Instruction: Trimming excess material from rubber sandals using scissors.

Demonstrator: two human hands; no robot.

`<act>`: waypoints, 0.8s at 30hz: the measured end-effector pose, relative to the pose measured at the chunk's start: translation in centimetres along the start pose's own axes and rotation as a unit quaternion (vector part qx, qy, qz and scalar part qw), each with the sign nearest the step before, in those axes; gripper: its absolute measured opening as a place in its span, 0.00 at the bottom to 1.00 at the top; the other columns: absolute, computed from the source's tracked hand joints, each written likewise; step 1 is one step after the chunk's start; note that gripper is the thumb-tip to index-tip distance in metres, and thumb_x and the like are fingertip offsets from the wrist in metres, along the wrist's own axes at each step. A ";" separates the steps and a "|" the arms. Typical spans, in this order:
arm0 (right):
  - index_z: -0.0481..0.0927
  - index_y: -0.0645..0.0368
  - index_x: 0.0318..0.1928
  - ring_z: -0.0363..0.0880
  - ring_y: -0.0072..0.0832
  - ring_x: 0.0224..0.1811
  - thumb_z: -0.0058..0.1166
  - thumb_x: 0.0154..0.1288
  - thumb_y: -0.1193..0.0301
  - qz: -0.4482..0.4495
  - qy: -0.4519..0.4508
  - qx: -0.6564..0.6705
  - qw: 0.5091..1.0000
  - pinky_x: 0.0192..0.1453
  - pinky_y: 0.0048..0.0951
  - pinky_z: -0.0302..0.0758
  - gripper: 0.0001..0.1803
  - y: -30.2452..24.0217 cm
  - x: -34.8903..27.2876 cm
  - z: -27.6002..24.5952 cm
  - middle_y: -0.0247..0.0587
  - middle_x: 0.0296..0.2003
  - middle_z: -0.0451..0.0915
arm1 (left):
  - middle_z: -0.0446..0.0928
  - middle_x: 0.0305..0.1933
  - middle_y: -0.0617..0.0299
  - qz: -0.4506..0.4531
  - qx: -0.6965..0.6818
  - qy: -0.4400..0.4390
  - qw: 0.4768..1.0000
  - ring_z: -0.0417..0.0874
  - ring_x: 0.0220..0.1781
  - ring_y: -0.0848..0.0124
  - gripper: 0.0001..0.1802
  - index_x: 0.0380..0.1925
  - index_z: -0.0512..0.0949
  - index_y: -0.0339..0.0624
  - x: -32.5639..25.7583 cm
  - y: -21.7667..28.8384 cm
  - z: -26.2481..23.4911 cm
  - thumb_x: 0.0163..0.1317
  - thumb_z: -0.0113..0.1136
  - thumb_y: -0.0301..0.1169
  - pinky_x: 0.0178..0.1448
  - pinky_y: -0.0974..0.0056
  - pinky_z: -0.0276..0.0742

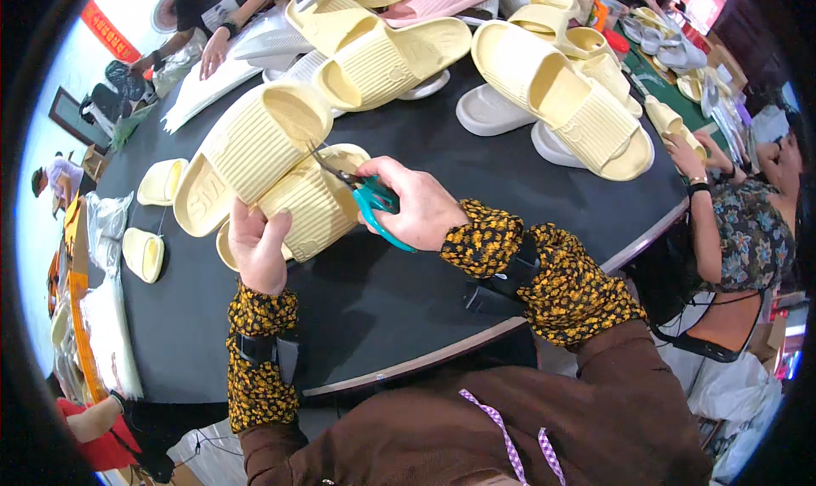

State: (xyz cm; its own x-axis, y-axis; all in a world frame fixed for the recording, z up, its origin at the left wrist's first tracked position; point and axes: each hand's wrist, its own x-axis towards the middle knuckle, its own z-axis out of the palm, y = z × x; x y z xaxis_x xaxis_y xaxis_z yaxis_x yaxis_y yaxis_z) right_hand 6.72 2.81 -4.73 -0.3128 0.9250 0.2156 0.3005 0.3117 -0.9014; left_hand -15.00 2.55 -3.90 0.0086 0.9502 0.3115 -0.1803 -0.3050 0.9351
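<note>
My left hand (260, 250) pinches the edge of a pair of pale yellow ribbed slippers (248, 146), holding them tilted above the dark table. One slipper of the pair partly covers the other. My right hand (410, 204) is closed round the teal handles of a pair of scissors (374, 206). The scissor blades point up and left, against the strap and opening of the slippers. Whether the blades are parted is hard to make out. Patterned black and yellow sleeve covers are on both my forearms.
The black table (408, 291) bears a heap of yellow slippers (391, 57) at the back and more yellow slippers (565, 99) at the right. Two small yellow slippers (144, 255) lie at the left. Co-workers' hands (214, 54) handle clear bags at the far left; another person (748, 218) sits right.
</note>
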 end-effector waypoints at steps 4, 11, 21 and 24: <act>0.67 0.62 0.48 0.82 0.31 0.31 0.55 0.56 0.72 -0.006 0.006 -0.017 1.000 0.37 0.30 0.76 0.19 -0.1 0.0 -0.1 0.45 0.29 0.80 | 0.66 0.59 0.51 -0.012 -0.002 -0.005 1.000 0.68 0.61 0.63 0.34 0.62 0.56 0.34 0.0 -0.1 0.0 0.51 0.46 0.13 0.63 0.62 0.62; 0.68 0.62 0.47 0.80 0.41 0.34 0.57 0.53 0.70 0.001 0.014 -0.043 0.999 0.38 0.35 0.75 0.20 -0.5 -0.2 -0.3 0.49 0.30 0.79 | 0.65 0.60 0.48 -0.004 0.024 -0.026 0.999 0.68 0.61 0.60 0.35 0.63 0.54 0.36 0.0 -0.6 -0.4 0.52 0.46 0.15 0.64 0.59 0.62; 0.68 0.61 0.46 0.79 0.42 0.34 0.57 0.53 0.70 -0.039 0.012 -0.021 0.999 0.38 0.35 0.74 0.20 -0.4 -0.1 -0.3 0.50 0.31 0.78 | 0.67 0.58 0.47 -0.003 0.031 -0.022 0.999 0.69 0.60 0.61 0.34 0.62 0.54 0.34 0.0 -0.3 -0.3 0.53 0.48 0.17 0.63 0.60 0.63; 0.68 0.62 0.46 0.79 0.41 0.32 0.57 0.53 0.70 -0.058 0.020 -0.021 0.998 0.37 0.35 0.74 0.20 -0.2 -0.1 -0.2 0.49 0.30 0.78 | 0.67 0.58 0.48 -0.002 0.032 -0.026 0.999 0.69 0.60 0.61 0.34 0.62 0.55 0.34 0.1 -0.4 -0.4 0.53 0.48 0.17 0.63 0.60 0.63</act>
State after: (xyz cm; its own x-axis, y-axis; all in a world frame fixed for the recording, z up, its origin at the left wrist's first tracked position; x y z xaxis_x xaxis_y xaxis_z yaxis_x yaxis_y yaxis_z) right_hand 6.87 2.68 -4.55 -0.3115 0.8902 0.3325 0.3028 0.4246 -0.8533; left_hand -15.37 2.75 -4.31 0.0602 0.9477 0.3136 -0.1169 -0.3053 0.9451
